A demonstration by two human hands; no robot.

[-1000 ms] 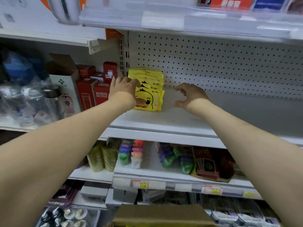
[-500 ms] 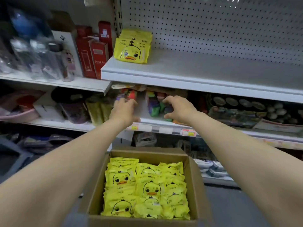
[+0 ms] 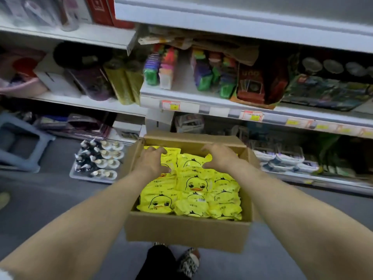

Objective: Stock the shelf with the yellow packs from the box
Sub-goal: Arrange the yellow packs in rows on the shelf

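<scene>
Stool: a grey-blue plastic stool (image 3: 18,146) is standing on the grey floor (image 3: 50,199) at far left.
Tray: a tray of small bottles (image 3: 99,160) is sitting on the floor, right of the stool, pale caps showing.
Basin: a pink basin (image 3: 22,87) is resting higher up at the left edge.
Rolls: two olive-gold rolls (image 3: 123,83) are standing side by side.
Colourful packs: green, purple and pink packs (image 3: 161,67) are crowding together just right of the rolls.
Card box: a red card box (image 3: 251,85) is sitting further right, blurred.
Price tags: red-and-yellow price tags (image 3: 170,105) are hanging below the packs.
</scene>
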